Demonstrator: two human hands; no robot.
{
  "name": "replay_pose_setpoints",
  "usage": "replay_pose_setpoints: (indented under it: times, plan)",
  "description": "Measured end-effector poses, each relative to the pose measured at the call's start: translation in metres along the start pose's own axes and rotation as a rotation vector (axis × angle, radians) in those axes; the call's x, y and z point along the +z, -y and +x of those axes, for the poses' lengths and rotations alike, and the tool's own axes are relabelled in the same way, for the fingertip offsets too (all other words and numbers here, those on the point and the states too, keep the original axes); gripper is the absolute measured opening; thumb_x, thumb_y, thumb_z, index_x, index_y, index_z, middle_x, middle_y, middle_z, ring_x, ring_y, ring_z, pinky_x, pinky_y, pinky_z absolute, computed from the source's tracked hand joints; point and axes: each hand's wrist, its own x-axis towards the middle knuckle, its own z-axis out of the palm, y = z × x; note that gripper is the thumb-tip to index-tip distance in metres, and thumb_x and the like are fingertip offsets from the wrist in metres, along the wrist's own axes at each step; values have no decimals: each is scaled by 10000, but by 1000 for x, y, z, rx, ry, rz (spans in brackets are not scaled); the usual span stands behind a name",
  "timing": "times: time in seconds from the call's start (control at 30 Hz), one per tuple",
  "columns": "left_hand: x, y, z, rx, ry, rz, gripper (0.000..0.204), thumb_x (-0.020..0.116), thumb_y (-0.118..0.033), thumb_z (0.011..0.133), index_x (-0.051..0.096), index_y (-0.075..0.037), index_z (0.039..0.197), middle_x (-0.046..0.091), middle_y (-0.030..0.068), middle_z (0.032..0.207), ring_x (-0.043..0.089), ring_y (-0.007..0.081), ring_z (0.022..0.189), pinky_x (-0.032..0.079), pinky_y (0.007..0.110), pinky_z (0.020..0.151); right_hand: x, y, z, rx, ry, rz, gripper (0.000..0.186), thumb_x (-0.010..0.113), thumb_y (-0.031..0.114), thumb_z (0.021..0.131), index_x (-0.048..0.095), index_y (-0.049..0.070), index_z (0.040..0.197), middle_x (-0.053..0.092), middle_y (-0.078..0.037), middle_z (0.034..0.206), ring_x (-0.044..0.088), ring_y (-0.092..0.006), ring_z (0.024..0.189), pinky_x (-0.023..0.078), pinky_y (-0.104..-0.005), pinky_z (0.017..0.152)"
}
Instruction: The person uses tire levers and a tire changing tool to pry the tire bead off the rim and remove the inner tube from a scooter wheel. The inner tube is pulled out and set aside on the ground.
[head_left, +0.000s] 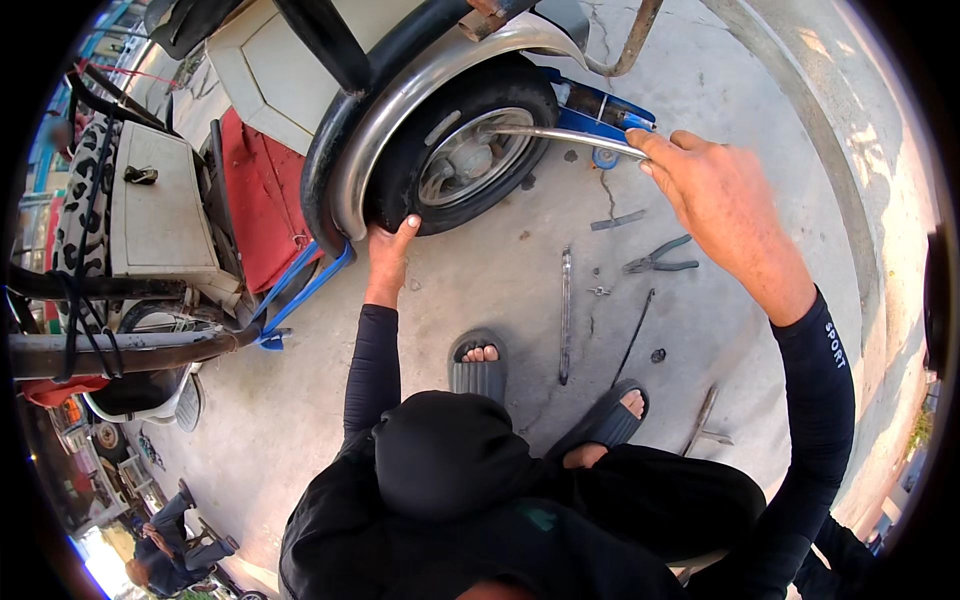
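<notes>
A wheel with a black tire (pixel 400 160) and a silver rim (pixel 437 183) sits under a shiny metal fender (pixel 352 185). My left hand (pixel 388 260) grips the tire's near lower edge, thumb on the sidewall, other fingers hidden behind. My right hand (pixel 715 190) is closed around the end of a long silver metal bar (pixel 570 134). The bar's far end reaches into the rim near the hub (pixel 470 160); its exact contact is too blurred to tell. Behind the wheel stands a blue floor jack (pixel 605 105).
On the concrete lie pliers (pixel 660 257), a second long metal bar (pixel 566 315), a flat strip (pixel 617 220), a thin dark rod (pixel 633 340) and small metal parts (pixel 599 291). A blue strap (pixel 300 280) hangs from the vehicle's frame. At lower left a person (pixel 165 540) sits.
</notes>
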Motion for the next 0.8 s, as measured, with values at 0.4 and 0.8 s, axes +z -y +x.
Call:
replay_pose_setpoints:
  times: [0.4,0.8]
  plan:
    - [3,13,2,-46,-46,-96,895,822,-360,810,365,0,1491,460,95,1465,422,211,1360,293,368,1169,-32,-2,57,-32,118,-10,143,630,162,936,718,53,967,671,-181,774,678,-367,778,525,-467,668]
    - [1,16,-3,-64,-29,-153,869,827,-338,815,381,9,1475,479,87,1446,446,203,1339,315,353,1149,-31,7,73,35,191,-68,206,642,171,960,735,56,1104,615,-152,722,601,-277,640,486,-381,638]
